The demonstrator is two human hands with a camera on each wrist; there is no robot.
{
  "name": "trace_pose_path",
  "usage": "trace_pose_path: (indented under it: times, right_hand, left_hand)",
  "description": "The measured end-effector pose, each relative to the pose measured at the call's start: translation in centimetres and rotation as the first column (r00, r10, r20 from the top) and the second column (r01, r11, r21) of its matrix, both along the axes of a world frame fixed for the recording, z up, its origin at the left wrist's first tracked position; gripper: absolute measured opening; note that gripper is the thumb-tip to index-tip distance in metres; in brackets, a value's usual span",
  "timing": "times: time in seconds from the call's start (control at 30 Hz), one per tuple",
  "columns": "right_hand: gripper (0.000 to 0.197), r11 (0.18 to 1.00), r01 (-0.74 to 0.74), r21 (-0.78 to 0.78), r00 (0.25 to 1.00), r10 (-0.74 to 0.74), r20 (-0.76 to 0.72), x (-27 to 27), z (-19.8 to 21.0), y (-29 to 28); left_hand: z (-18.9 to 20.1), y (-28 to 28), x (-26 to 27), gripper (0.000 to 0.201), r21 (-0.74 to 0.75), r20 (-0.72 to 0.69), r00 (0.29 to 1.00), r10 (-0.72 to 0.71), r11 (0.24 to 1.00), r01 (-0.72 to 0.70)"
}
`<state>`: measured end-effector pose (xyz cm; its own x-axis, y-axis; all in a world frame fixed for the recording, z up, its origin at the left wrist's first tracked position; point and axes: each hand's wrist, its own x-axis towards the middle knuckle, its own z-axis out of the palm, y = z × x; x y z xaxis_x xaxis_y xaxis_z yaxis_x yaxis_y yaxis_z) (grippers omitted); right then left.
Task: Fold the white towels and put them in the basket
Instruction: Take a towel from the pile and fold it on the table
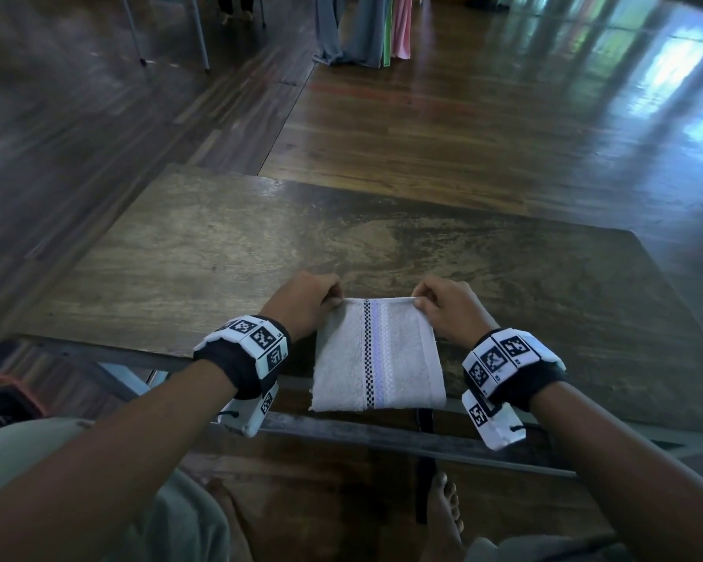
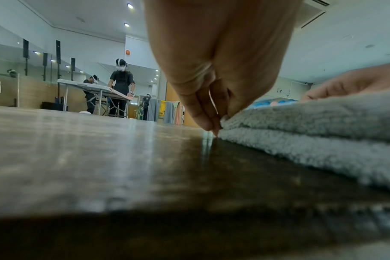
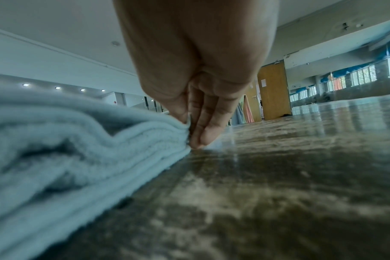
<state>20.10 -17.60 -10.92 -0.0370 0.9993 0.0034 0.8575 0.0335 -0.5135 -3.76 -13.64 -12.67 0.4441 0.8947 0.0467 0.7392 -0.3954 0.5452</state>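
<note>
A white towel (image 1: 378,354), folded into a small rectangle with a checkered and pale stripe down its middle, lies on the wooden table (image 1: 204,253) near the front edge. My left hand (image 1: 333,302) pinches its far left corner, and the left wrist view shows the fingertips (image 2: 208,125) touching the tabletop beside the stacked layers of the towel (image 2: 312,126). My right hand (image 1: 419,304) pinches the far right corner; in the right wrist view the thumb and fingers (image 3: 200,133) squeeze the towel's (image 3: 78,140) folded edges together. A dark basket with an orange rim (image 1: 5,399) sits on the floor at lower left.
The tabletop stretches bare beyond and beside the towel. Coloured cloths (image 1: 366,30) hang on a rack far behind the table. Other people (image 2: 120,88) work at a folding table across the room. My bare foot (image 1: 447,509) shows beneath the table's front edge.
</note>
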Motion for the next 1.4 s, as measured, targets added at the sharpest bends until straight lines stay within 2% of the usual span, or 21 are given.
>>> trace_pose_path:
  times: [0.13, 0.27, 0.33, 0.4, 0.47, 0.57, 0.63, 0.73, 1.07, 1.2, 1.33, 1.4]
  right_hand:
    - [0.004, 0.996, -0.027, 0.084, 0.965, 0.004, 0.262, -1.2, -0.4, -0.3]
    - [0.016, 0.978, -0.149, 0.148, 0.827, 0.041, 0.560, -2.0, -1.4, -1.6]
    - [0.015, 0.972, -0.183, 0.145, 0.785, 0.056, 0.617, -2.1, -1.4, -2.7]
    - [0.025, 0.975, -0.199, 0.100, 0.801, 0.103, 0.590, -2.2, -1.2, -3.8]
    - [0.039, 0.985, -0.169, 0.034, 0.837, 0.125, 0.533, -2.3, -1.0, -4.8]
    - [0.052, 0.994, -0.102, -0.033, 0.890, 0.106, 0.444, -3.0, -1.3, -6.0]
    - [0.056, 0.996, -0.066, -0.066, 0.900, 0.088, 0.426, -3.4, -1.9, -6.5]
    - [0.056, 0.989, -0.015, -0.144, 0.921, 0.070, 0.384, -3.6, -2.6, -6.5]
    - [0.056, 0.972, 0.021, -0.233, 0.954, 0.050, 0.296, -2.9, -3.4, -4.3]
    - [0.057, 0.977, 0.028, -0.211, 0.941, 0.045, 0.336, -2.4, -3.5, -4.1]
    - [0.053, 0.977, 0.181, -0.114, 0.915, -0.125, 0.383, -0.1, -2.7, -4.2]
    - [0.046, 0.964, 0.263, -0.036, 0.909, -0.235, 0.345, 1.2, -1.9, -4.5]
  left_hand:
    - [0.0, -0.1, 0.5, 0.010, 0.021, -0.078, 0.995, 0.060, 0.998, -0.059]
    - [0.4, -1.2, 0.8, 0.013, 0.192, -0.178, 0.977, 0.118, 0.978, -0.083]
    - [0.7, -2.5, 1.1, 0.019, 0.251, -0.154, 0.984, 0.086, 0.967, -0.045]
    - [0.8, -4.3, 1.9, 0.029, 0.239, -0.165, 0.986, 0.013, 0.971, 0.027]
    - [0.4, -6.2, 2.8, 0.041, 0.183, -0.256, 0.966, -0.029, 0.980, 0.078]
    - [-0.9, -7.9, 3.5, 0.062, 0.080, -0.393, 0.919, -0.037, 0.994, 0.074]
    - [-1.7, -8.2, 3.5, 0.071, 0.060, -0.408, 0.913, -0.021, 0.997, 0.050]
    - [-2.3, -8.0, 3.6, 0.060, 0.028, -0.361, 0.932, -0.002, 1.000, 0.013]
    - [-2.1, -5.4, 3.9, 0.059, -0.054, -0.322, 0.946, 0.017, 0.998, -0.036]
    - [-1.9, -4.9, 2.4, 0.059, -0.072, -0.316, 0.946, 0.071, 0.993, -0.098]
    - [-2.0, -4.7, 0.0, 0.057, -0.070, -0.390, 0.908, 0.155, 0.978, -0.197]
    - [-1.9, -4.7, -0.8, 0.055, -0.026, -0.327, 0.920, 0.218, 0.971, -0.239]
